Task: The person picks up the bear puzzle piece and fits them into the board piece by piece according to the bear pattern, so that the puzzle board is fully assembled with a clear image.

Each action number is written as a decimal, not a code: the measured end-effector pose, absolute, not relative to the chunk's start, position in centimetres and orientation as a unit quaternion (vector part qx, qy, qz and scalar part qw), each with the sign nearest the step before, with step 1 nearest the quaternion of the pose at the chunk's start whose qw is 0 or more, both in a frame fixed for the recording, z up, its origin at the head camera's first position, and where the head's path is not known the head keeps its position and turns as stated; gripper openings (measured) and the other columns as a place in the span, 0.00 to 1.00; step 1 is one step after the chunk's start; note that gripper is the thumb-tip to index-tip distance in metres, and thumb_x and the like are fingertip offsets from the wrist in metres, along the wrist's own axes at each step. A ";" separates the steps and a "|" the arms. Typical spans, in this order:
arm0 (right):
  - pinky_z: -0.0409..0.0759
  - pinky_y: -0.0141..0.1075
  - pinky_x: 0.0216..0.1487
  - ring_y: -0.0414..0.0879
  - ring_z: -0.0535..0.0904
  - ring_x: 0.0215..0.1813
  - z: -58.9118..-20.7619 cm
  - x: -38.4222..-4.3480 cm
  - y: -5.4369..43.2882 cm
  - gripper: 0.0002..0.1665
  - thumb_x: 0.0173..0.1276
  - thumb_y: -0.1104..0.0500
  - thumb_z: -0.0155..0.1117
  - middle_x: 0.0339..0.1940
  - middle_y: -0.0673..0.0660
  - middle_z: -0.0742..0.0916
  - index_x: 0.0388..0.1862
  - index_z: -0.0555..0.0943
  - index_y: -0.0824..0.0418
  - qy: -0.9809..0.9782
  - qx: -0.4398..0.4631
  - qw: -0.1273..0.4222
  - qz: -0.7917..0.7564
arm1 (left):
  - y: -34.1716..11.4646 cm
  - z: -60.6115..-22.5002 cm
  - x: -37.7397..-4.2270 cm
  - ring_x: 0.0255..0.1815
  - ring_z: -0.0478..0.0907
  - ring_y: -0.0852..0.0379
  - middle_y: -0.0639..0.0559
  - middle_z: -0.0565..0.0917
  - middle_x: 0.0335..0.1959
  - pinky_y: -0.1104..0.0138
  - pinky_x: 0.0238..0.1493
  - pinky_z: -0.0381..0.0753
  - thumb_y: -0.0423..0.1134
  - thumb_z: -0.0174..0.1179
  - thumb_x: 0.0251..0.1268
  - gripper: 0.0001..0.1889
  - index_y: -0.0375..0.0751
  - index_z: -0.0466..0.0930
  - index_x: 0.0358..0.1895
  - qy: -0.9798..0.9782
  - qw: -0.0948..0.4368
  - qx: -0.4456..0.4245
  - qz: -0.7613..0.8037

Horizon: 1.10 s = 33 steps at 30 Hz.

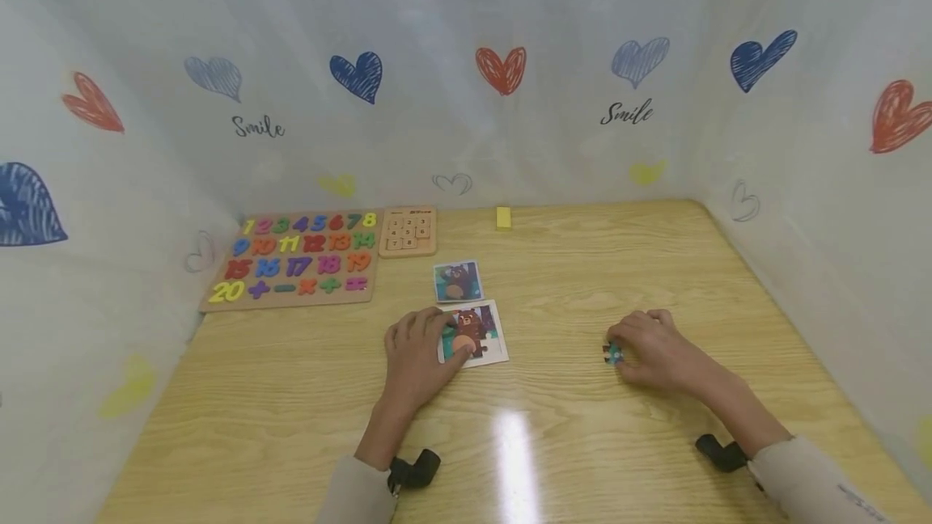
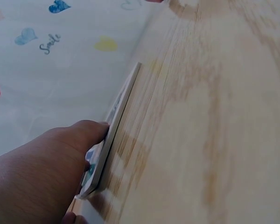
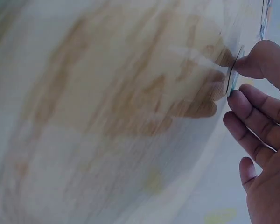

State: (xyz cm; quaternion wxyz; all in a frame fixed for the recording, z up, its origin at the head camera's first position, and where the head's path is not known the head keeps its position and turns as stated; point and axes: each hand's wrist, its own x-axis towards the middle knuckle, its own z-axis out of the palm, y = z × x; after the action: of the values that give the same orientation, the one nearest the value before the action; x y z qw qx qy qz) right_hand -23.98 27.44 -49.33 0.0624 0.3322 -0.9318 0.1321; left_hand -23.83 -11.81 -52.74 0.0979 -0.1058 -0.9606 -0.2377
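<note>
A bear jigsaw puzzle [image 1: 469, 331] in a white-edged tray lies left of the middle of the table, its picture partly filled and its lower right showing white. My left hand [image 1: 421, 350] grips it from the left, thumb on its face near the bottom edge, fingers over its upper left part. The left wrist view shows the thumb on the tray's thin edge side [image 2: 113, 135]. Off to the right, my right hand [image 1: 658, 352] pinches a small teal and brown puzzle piece [image 1: 613, 353] between thumb and forefinger. From the right wrist the piece [image 3: 232, 77] appears edge-on, just above the tabletop.
Directly behind the puzzle lies a card [image 1: 458, 281] with a bear picture. A coloured number board [image 1: 291, 297] and a wooden sliding number puzzle [image 1: 408, 233] are at the back left. A yellow slip [image 1: 503, 217] lies by the back edge. White heart-printed curtains [image 1: 437, 136] enclose the table.
</note>
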 end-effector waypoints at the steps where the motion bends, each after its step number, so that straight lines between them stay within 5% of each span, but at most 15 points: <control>1: 0.64 0.52 0.50 0.44 0.77 0.42 -49.3 -24.0 27.4 0.14 0.53 0.62 0.73 0.36 0.42 0.83 0.39 0.84 0.52 -0.930 0.334 0.069 0.134 | -11.8 -52.8 -23.8 0.69 0.60 0.40 0.50 0.72 0.67 0.41 0.67 0.51 0.66 0.59 0.64 0.29 0.52 0.78 0.59 -0.961 0.099 -0.106 -0.236; 11: 0.63 0.60 0.56 0.47 0.77 0.47 -48.2 -24.5 25.8 0.13 0.54 0.60 0.74 0.36 0.42 0.82 0.40 0.83 0.52 -0.935 0.322 0.070 0.132 | -11.9 -52.6 -23.9 0.69 0.61 0.40 0.49 0.72 0.67 0.41 0.67 0.52 0.66 0.59 0.64 0.28 0.51 0.78 0.58 -0.959 0.110 -0.111 -0.238; 33: 0.62 0.50 0.49 0.45 0.78 0.42 -46.3 -26.3 22.1 0.15 0.52 0.62 0.77 0.36 0.46 0.84 0.39 0.83 0.55 -0.893 0.402 0.123 0.158 | -11.9 -53.0 -23.8 0.69 0.61 0.40 0.49 0.72 0.67 0.41 0.67 0.51 0.66 0.59 0.64 0.30 0.51 0.77 0.61 -0.958 0.109 -0.117 -0.240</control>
State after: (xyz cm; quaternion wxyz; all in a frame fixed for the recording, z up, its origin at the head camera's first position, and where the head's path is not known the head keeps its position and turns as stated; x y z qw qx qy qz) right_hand -26.34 22.12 -46.35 0.1229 0.4020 -0.8935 0.1581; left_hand -23.82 -11.89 -53.00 0.1088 -0.1165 -0.9577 -0.2396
